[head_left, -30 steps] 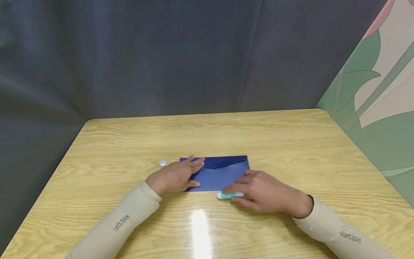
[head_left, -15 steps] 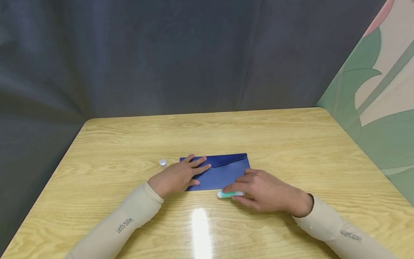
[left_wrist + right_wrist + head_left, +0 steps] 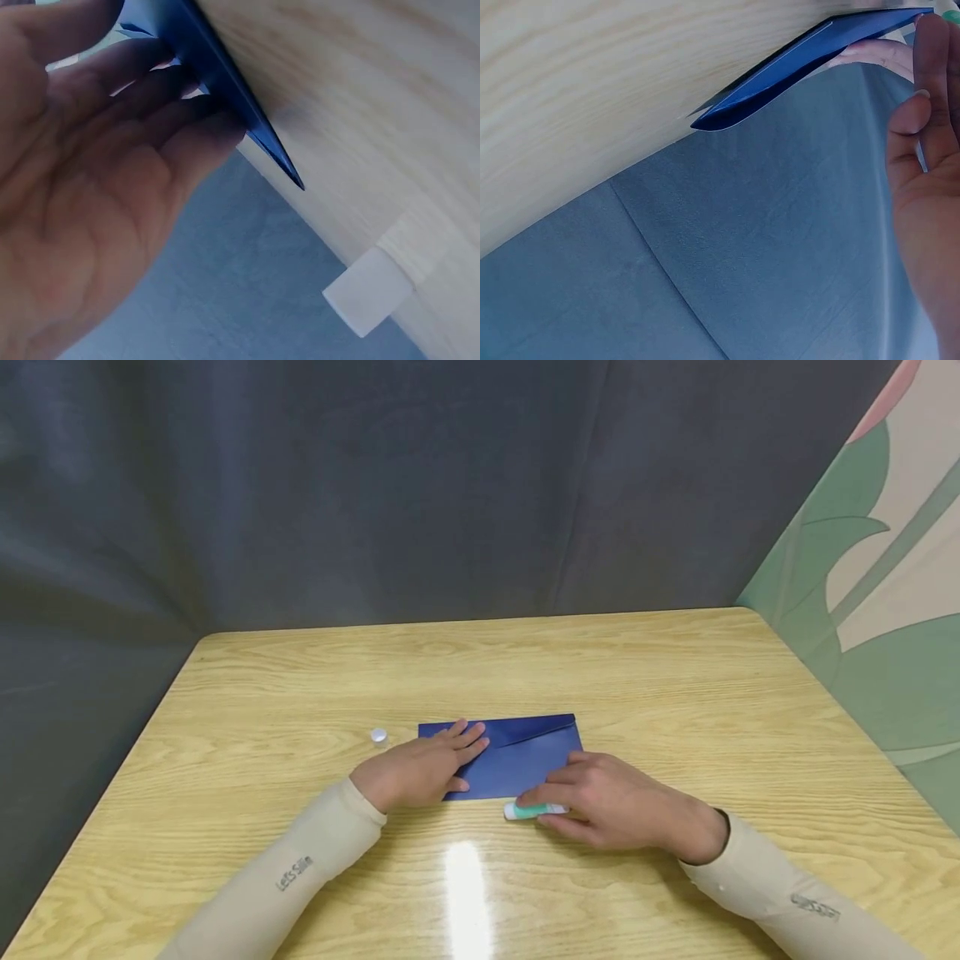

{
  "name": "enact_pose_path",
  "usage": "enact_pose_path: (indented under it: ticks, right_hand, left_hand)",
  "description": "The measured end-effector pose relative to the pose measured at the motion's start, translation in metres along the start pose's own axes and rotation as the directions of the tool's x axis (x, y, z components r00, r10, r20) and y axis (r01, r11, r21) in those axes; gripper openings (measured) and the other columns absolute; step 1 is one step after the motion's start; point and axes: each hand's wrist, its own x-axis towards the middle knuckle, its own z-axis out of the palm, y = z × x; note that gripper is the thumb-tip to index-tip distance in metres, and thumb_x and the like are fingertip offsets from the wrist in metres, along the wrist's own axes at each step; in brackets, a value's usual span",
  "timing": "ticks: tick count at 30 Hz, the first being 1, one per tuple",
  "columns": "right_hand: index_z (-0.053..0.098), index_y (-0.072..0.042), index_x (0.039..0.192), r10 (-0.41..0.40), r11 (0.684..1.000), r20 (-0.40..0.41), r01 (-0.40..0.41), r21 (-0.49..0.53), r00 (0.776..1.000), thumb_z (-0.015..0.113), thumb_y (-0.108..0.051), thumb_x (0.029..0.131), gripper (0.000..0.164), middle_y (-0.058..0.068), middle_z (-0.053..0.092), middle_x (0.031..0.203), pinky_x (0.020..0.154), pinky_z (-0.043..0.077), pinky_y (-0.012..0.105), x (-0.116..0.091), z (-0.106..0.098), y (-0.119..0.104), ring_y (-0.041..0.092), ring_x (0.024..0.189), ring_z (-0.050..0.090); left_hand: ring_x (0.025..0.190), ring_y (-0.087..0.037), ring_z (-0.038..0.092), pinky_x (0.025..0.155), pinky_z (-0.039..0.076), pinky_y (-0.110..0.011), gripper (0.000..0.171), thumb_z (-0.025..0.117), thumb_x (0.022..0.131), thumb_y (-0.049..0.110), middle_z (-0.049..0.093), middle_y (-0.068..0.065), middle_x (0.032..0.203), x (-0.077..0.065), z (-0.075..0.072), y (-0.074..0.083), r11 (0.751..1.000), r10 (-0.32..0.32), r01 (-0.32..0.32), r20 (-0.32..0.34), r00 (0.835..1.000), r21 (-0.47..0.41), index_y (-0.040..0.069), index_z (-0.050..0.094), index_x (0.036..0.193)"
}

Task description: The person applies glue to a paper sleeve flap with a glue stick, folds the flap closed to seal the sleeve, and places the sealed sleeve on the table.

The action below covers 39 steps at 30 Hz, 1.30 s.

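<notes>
A blue envelope lies on the table with its pointed flap folded down along the far side. My left hand rests on its left part, fingers stretched over the flap and thumb lower down. In the left wrist view the fingertips press on the envelope. My right hand grips a white and green glue stick, held sideways just at the envelope's near edge. Curled fingers of this hand are at the envelope's right end. In the right wrist view the envelope bulges a little along its side.
A small white cap stands on the table just left of the envelope. The wooden table ends at a dark curtain at the back and left. On the right is a panel with a leaf pattern.
My left hand has slid a little to the right over the flap, its fingers spreading and then drawing closer. The right hand stays in place with the glue stick.
</notes>
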Motion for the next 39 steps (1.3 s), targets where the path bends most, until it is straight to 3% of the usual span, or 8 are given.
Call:
enact_pose_path:
  ticks: [7, 11, 21, 26, 29, 33, 39]
  right_hand:
    - [0.072, -0.023, 0.115, -0.007, 1.0, -0.009, 0.007, -0.003, 1.0, 0.068, -0.026, 0.094, 0.022, -0.015, 0.074, 0.095, 0.066, 0.038, 0.018, -0.001, 0.001, 0.0, -0.004, 0.069, 0.058]
    - [0.072, -0.024, 0.116, -0.009, 1.0, -0.001, 0.009, -0.012, 1.0, 0.067, -0.026, 0.095, 0.022, -0.015, 0.073, 0.09, 0.067, 0.039, 0.019, 0.0, 0.0, 0.001, -0.003, 0.07, 0.06]
    - [0.071, -0.025, 0.118, 0.001, 1.0, 0.016, -0.001, -0.005, 1.0, 0.068, -0.026, 0.094, 0.024, -0.015, 0.074, 0.098, 0.068, 0.041, 0.02, -0.001, 0.001, 0.001, -0.003, 0.073, 0.062]
    - [0.071, -0.025, 0.118, 0.008, 1.0, 0.027, -0.007, -0.004, 1.0, 0.068, -0.026, 0.094, 0.024, -0.015, 0.074, 0.098, 0.067, 0.04, 0.02, -0.001, 0.002, 0.001, -0.003, 0.072, 0.06]
    - [0.071, -0.024, 0.118, 0.001, 1.0, 0.025, -0.001, -0.005, 1.0, 0.068, -0.026, 0.094, 0.024, -0.015, 0.074, 0.101, 0.067, 0.041, 0.02, 0.0, 0.002, 0.0, -0.003, 0.072, 0.06]
    - [0.071, -0.024, 0.117, -0.008, 1.0, 0.017, 0.008, -0.008, 1.0, 0.068, -0.026, 0.094, 0.023, -0.015, 0.074, 0.101, 0.068, 0.042, 0.02, 0.0, 0.002, 0.0, -0.003, 0.073, 0.061]
    - [0.072, -0.025, 0.116, -0.004, 1.0, 0.012, 0.004, -0.013, 1.0, 0.069, -0.025, 0.093, 0.024, -0.015, 0.072, 0.089, 0.068, 0.041, 0.021, 0.0, 0.001, 0.0, -0.003, 0.071, 0.059]
  left_hand:
    - [0.157, -0.024, 0.002, 0.125, 0.022, -0.042, 0.069, 0.053, 0.103, 0.034, 0.006, 0.005, 0.169, 0.0, 0.004, -0.003, 0.996, -0.006, 0.008, 0.024, 1.0, -0.084, 0.018, 0.019, 0.16]
    - [0.157, -0.024, 0.003, 0.125, 0.02, -0.045, 0.073, 0.055, 0.101, 0.042, 0.009, 0.006, 0.168, 0.002, 0.004, -0.001, 0.995, -0.027, 0.029, 0.015, 1.0, -0.092, 0.02, 0.018, 0.16]
    - [0.156, -0.036, 0.007, 0.124, 0.022, -0.049, 0.075, 0.053, 0.099, 0.051, 0.014, 0.004, 0.168, 0.012, 0.005, 0.009, 0.998, -0.051, 0.05, -0.031, 0.998, -0.026, 0.017, 0.024, 0.159]
    - [0.154, -0.041, 0.012, 0.121, 0.03, -0.051, 0.076, 0.052, 0.098, 0.057, 0.018, 0.003, 0.168, 0.021, 0.004, 0.016, 0.998, -0.06, 0.061, -0.061, 0.996, 0.019, 0.017, 0.028, 0.158]
    - [0.153, -0.043, 0.014, 0.116, 0.035, -0.056, 0.077, 0.052, 0.097, 0.058, 0.018, 0.003, 0.168, 0.024, 0.003, 0.021, 0.996, -0.07, 0.073, -0.06, 0.996, 0.047, 0.017, 0.029, 0.158]
    - [0.153, -0.043, 0.012, 0.115, 0.033, -0.062, 0.08, 0.055, 0.096, 0.057, 0.013, 0.005, 0.168, 0.025, 0.004, 0.025, 0.994, -0.093, 0.094, -0.037, 0.995, 0.051, 0.017, 0.025, 0.159]
    - [0.154, -0.034, 0.017, 0.124, 0.024, -0.046, 0.081, 0.056, 0.097, 0.054, 0.021, -0.003, 0.167, 0.028, 0.004, 0.029, 0.995, -0.047, 0.053, -0.068, 0.997, 0.086, 0.008, 0.028, 0.157]
